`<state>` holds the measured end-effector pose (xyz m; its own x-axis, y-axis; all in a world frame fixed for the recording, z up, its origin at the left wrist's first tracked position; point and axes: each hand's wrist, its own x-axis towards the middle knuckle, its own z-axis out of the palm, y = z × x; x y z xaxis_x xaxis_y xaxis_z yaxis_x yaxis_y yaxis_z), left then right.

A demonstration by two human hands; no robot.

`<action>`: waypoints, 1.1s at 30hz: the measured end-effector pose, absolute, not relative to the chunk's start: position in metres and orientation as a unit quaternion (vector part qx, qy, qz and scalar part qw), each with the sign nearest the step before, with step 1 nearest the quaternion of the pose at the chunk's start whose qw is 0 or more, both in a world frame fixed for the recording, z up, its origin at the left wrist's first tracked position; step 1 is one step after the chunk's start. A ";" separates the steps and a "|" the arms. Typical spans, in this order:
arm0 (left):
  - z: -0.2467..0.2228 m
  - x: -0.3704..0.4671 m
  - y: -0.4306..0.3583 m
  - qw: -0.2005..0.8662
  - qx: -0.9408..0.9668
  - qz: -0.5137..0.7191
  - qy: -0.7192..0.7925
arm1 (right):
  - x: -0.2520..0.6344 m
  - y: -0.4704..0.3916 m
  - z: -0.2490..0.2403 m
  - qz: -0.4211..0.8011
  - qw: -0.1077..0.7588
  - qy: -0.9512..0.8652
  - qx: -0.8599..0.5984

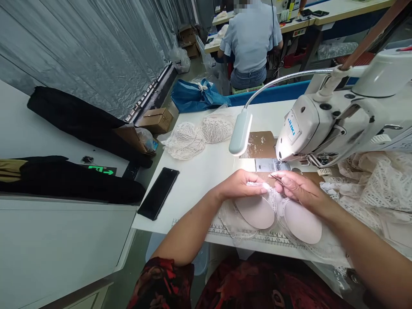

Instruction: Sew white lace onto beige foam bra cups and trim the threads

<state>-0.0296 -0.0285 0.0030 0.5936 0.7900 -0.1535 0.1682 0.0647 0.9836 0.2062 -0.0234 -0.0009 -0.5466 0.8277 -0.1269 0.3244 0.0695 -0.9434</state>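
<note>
A white lace bra (257,212) with smooth pale cups lies inside up along the table's front edge. My left hand (240,185) pinches the lace at the top of its left cup. Close beside it, my right hand (298,189) is closed around a slim dark metal tool (276,177), whose tip points left toward the lace. I cannot tell whether the tool is tweezers or thread snips. Both hands are just in front of the needle area of a white sewing machine (299,126).
Finished-looking lace cups (186,139) lie at the table's back left, and a black phone (158,193) at its left edge. More white lace (380,184) is heaped at right. A lamp (241,132) hangs over the table (193,180). Another person (252,38) sits beyond.
</note>
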 end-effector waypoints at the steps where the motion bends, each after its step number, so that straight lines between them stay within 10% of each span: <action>1: 0.003 -0.029 -0.029 0.635 0.629 0.248 0.374 | 0.208 -0.022 -0.001 0.529 0.227 -0.705 -0.413; 24: 0.000 -0.023 -0.030 0.674 0.570 0.227 0.411 | 0.198 -0.028 0.001 0.542 0.285 -0.650 -0.450; 33: 0.018 -0.056 -0.027 0.590 0.693 0.111 0.399 | 0.201 -0.021 0.006 0.487 0.179 -0.722 -0.458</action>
<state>-0.0558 -0.0268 0.0182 0.6564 0.6845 -0.3171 0.4216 0.0157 0.9066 0.2005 -0.0214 0.0059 -0.5168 0.8351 -0.1885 0.4871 0.1058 -0.8669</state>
